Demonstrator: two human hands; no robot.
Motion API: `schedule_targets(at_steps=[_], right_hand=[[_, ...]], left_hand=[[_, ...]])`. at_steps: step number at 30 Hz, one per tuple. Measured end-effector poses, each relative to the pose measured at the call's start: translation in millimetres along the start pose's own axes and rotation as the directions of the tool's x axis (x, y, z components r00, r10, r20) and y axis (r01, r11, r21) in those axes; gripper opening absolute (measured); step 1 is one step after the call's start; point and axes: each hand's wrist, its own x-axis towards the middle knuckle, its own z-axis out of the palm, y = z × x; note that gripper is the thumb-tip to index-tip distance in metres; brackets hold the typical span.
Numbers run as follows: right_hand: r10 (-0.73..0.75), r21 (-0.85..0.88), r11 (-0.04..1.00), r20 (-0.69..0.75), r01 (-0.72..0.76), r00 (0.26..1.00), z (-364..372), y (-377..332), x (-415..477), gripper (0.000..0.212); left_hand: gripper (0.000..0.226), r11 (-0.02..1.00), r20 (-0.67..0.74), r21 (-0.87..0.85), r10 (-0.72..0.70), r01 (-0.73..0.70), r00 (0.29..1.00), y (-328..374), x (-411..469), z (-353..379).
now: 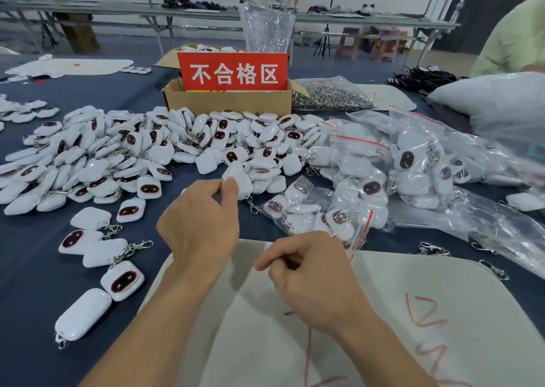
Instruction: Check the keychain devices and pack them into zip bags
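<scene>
Left hand (200, 224) pinches one white keychain device (244, 180) at the near edge of the loose pile (147, 150) on the blue tabletop (35, 268). Right hand (312, 274) over the white mat (413, 313), fingers curled; cannot tell whether it holds anything. Filled zip bags (368, 180) heaped to the right. Cardboard box (230, 102) with red sign (233, 72) behind the pile.

Bright, even light; faint shadows. Glare on zip bags (427, 156) right of the grip; far-right edge blurred, bowed.
</scene>
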Motion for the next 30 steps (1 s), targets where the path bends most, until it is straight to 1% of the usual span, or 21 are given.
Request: schedule_targets(at_steps=[2, 3, 4, 5, 6, 7, 8, 10, 11, 12, 14, 15, 16, 17, 18, 19, 20, 23, 26, 28, 30], right_hand=[[0.034, 0.036, 0.999, 0.031, -0.035, 0.999, -1, -2, 2, 0.03], [0.066, 0.094, 0.993, 0.004, -0.066, 0.998, -3, -2, 4, 0.029], [0.106, 0.207, 0.974, -0.036, -0.096, 0.994, -6, -3, 6, 0.024], [0.15, 0.349, 0.929, -0.057, -0.121, 0.987, -9, -4, 8, 0.017], [0.177, 0.472, 0.871, -0.051, -0.132, 0.983, -11, -5, 10, 0.015], [0.179, 0.556, 0.821, -0.037, -0.129, 0.983, -12, -4, 11, 0.02], [0.178, 0.595, 0.794, -0.039, -0.12, 0.983, -14, -4, 11, 0.022], [0.204, 0.57, 0.816, -0.125, -0.099, 0.971, -18, -3, 11, 0.02], [0.224, 0.556, 0.827, -0.179, -0.089, 0.958, -22, -2, 12, 0.024], [0.248, 0.575, 0.814, -0.223, -0.079, 0.943, -27, 0, 14, 0.028], [0.308, 0.658, 0.752, -0.311, -0.03, 0.899, -42, 3, 18, 0.028], [0.333, 0.672, 0.74, -0.365, -0.001, 0.869, -50, 4, 19, 0.025], [0.353, 0.671, 0.741, -0.413, 0.019, 0.84, -59, 6, 20, 0.024], [0.367, 0.668, 0.743, -0.444, 0.029, 0.818, -66, 8, 20, 0.023], [0.376, 0.668, 0.743, -0.454, 0.029, 0.808, -71, 11, 19, 0.023], [0.382, 0.671, 0.741, -0.448, 0.022, 0.808, -73, 12, 19, 0.023], [0.382, 0.672, 0.741, -0.435, 0.012, 0.815, -73, 13, 18, 0.025], [0.351, 0.652, 0.758, -0.403, -0.004, 0.845, -68, 14, 19, 0.028], [0.323, 0.636, 0.771, -0.382, -0.007, 0.866, -63, 13, 21, 0.027], [0.328, 0.641, 0.767, -0.368, -0.018, 0.87, -62, 13, 22, 0.027], [0.349, 0.648, 0.76, -0.359, -0.038, 0.866, -63, 14, 22, 0.027]], left_hand=[[0.038, 0.993, -0.038, -0.074, 0.093, -0.096, 0.995, 7, -11, -2], [0.037, 0.985, -0.06, -0.099, 0.137, -0.143, 0.989, 10, -16, -4], [0.035, 0.974, -0.082, -0.127, 0.18, -0.189, 0.98, 12, -21, -6], [0.032, 0.958, -0.096, -0.166, 0.222, -0.236, 0.97, 14, -26, -7], [0.028, 0.933, -0.088, -0.223, 0.27, -0.283, 0.959, 17, -30, -8], [0.026, 0.893, -0.055, -0.303, 0.332, -0.333, 0.942, 20, -35, -9], [0.026, 0.834, -0.005, -0.399, 0.413, -0.38, 0.911, 23, -39, -9], [0.024, 0.715, 0.104, -0.567, 0.555, -0.409, 0.825, 25, -45, -8], [0.024, 0.685, 0.143, -0.621, 0.578, -0.382, 0.803, 25, -46, -7], [0.026, 0.682, 0.168, -0.65, 0.56, -0.336, 0.811, 24, -45, -5], [0.036, 0.751, 0.223, -0.611, 0.465, -0.249, 0.857, 20, -40, 2], [0.044, 0.799, 0.278, -0.555, 0.442, -0.233, 0.853, 18, -37, 5], [0.054, 0.834, 0.353, -0.493, 0.453, -0.249, 0.819, 16, -35, 8], [0.064, 0.853, 0.437, -0.432, 0.482, -0.292, 0.76, 15, -35, 11], [0.071, 0.861, 0.513, -0.377, 0.502, -0.343, 0.696, 15, -36, 15], [0.076, 0.861, 0.558, -0.335, 0.509, -0.383, 0.655, 14, -37, 17], [0.08, 0.863, 0.572, -0.304, 0.505, -0.404, 0.647, 15, -39, 20], [0.083, 0.871, 0.557, -0.249, 0.487, -0.424, 0.673, 19, -41, 23], [0.081, 0.849, 0.567, -0.23, 0.515, -0.477, 0.643, 18, -39, 22], [0.08, 0.847, 0.593, -0.223, 0.51, -0.482, 0.623, 17, -39, 22], [0.074, 0.854, 0.609, -0.211, 0.496, -0.476, 0.619, 15, -38, 24]])
